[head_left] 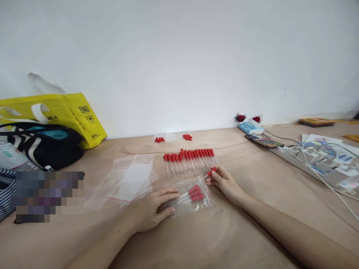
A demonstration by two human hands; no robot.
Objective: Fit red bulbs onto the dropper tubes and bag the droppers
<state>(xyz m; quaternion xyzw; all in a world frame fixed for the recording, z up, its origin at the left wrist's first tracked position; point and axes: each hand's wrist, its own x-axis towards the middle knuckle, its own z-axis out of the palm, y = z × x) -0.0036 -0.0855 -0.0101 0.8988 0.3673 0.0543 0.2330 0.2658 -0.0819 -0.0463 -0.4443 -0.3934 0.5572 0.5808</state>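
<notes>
My left hand [158,207] lies on the left end of a clear plastic zip bag [182,210], its thumb and fingers holding it against the table. Inside the bag are several droppers with red bulbs [195,193], tips toward my left hand. Just off the bag's upper right corner, my right hand [223,181] is closed on a single dropper by its red bulb [214,170]; its tip points down and left. Behind both hands stretches a row of red-bulbed droppers [187,160] with clear stems. Left of the bag lies a loose stack of flat zip bags [134,177].
Two groups of red bulbs [187,137] in clear bags lie near the wall. At left are a yellow bag [61,108], a black bag [58,151] and a blurred-out item [50,196]. At right sit a blue packet [251,127], power strips [316,168], cables and papers.
</notes>
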